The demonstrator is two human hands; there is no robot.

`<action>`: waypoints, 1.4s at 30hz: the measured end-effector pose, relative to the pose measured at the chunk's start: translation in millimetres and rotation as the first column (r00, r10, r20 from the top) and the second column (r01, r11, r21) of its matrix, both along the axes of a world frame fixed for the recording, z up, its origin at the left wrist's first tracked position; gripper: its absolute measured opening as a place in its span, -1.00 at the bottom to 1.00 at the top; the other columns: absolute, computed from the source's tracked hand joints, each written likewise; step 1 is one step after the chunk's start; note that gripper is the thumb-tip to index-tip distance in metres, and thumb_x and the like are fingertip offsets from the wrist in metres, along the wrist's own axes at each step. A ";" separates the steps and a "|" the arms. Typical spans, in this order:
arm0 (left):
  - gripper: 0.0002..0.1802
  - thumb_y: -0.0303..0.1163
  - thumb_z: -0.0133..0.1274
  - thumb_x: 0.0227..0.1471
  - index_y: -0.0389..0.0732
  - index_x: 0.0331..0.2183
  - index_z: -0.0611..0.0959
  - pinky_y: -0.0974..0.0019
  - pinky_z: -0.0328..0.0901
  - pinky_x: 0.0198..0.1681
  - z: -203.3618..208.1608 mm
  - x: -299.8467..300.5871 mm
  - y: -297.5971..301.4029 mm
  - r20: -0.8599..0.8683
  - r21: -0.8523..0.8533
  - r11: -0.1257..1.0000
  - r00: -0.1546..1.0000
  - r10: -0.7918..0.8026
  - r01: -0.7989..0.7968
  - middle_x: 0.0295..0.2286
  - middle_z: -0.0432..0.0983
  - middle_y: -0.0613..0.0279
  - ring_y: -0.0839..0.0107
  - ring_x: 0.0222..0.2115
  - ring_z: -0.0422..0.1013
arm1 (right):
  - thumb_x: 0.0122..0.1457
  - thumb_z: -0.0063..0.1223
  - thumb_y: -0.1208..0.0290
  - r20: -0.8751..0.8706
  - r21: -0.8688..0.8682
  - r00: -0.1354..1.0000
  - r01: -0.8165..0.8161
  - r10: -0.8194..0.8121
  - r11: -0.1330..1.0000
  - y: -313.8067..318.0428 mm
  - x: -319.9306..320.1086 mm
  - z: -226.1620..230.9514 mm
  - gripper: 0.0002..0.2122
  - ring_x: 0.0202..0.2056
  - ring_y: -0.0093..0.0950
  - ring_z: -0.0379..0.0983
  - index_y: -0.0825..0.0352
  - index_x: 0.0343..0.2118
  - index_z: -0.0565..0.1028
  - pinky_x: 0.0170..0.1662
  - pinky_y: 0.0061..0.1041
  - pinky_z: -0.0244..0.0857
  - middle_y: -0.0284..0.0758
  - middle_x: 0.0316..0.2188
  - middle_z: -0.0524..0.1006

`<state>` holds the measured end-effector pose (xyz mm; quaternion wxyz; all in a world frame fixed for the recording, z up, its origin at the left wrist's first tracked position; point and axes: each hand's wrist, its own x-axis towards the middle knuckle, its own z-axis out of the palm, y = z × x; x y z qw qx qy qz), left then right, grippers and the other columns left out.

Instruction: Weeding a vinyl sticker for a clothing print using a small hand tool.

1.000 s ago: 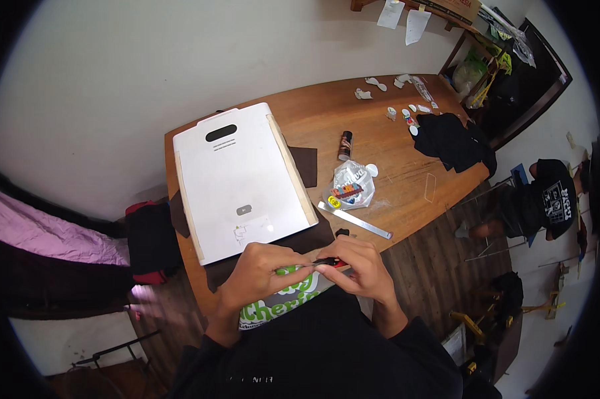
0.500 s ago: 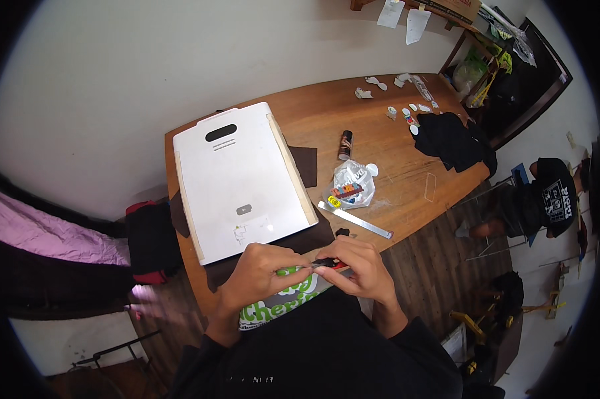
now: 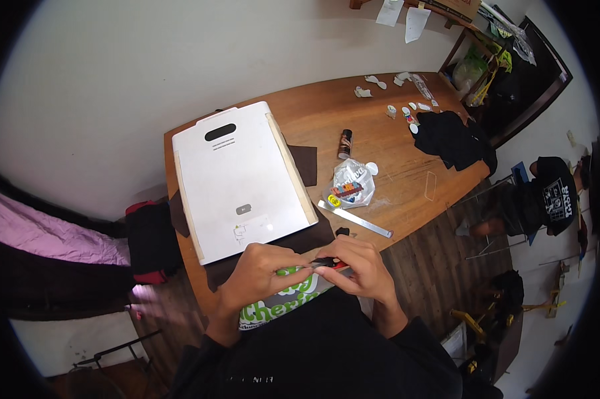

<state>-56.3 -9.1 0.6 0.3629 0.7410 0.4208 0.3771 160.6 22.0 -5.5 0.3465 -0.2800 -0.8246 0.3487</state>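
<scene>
Close to my body, at the table's near edge, both hands meet over a small red-and-black hand tool (image 3: 325, 263) with a thin grey end. My right hand (image 3: 361, 269) is closed around its red body. Thumb and fingers of my left hand (image 3: 261, 269) are pinched together at the grey end. The fingers cover much of the tool, so its exact kind does not show. Below the hands lies a grey printed sheet or bag (image 3: 280, 307) with green and white lettering. Just beyond them, a large white panel (image 3: 240, 179) with a dark oval slot rests on dark cloth.
On the wooden table (image 3: 406, 159) are a steel ruler (image 3: 363, 222), a yellow tape roll (image 3: 334, 200), a plastic bag (image 3: 354, 178), a dark spray can (image 3: 346, 144), white scraps (image 3: 363, 93) and black cloth (image 3: 449, 139). Another person (image 3: 546, 199) sits at the right.
</scene>
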 end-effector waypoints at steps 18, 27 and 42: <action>-0.85 -0.37 0.23 -0.11 -0.25 -0.47 0.70 0.38 0.29 -0.63 -0.7 1.2 0.3 -0.027 -0.020 1.000 1.000 -0.007 0.006 -0.65 0.53 0.16 0.35 -0.67 0.46 | -0.03 0.25 0.47 0.027 -0.013 1.000 0.001 -0.001 1.000 0.5 2.8 0.6 -0.82 -0.55 -0.41 0.41 0.43 -0.39 0.51 -0.51 -0.50 0.22 -0.26 -0.55 0.50; -0.86 -0.39 0.23 -0.13 -0.26 -0.48 0.70 0.37 0.30 -0.61 1.8 1.6 1.6 -0.037 -0.021 1.000 0.999 -0.014 0.013 -0.64 0.54 0.15 0.32 -0.65 0.47 | -0.04 0.25 0.46 0.006 0.003 1.000 -0.011 0.011 1.000 0.9 1.8 -1.6 -0.81 -0.56 -0.41 0.40 0.43 -0.40 0.51 -0.53 -0.51 0.21 -0.26 -0.55 0.50; -0.88 -0.41 0.23 -0.14 -0.25 -0.48 0.69 0.37 0.32 -0.59 3.1 1.1 0.9 -0.047 -0.029 0.999 0.999 -0.019 0.018 -0.62 0.54 0.16 0.31 -0.64 0.48 | -0.04 0.25 0.45 0.000 0.010 1.000 -0.016 0.016 1.000 1.2 -0.8 7.7 -0.81 -0.57 -0.42 0.40 0.42 -0.40 0.51 -0.53 -0.51 0.21 -0.28 -0.57 0.49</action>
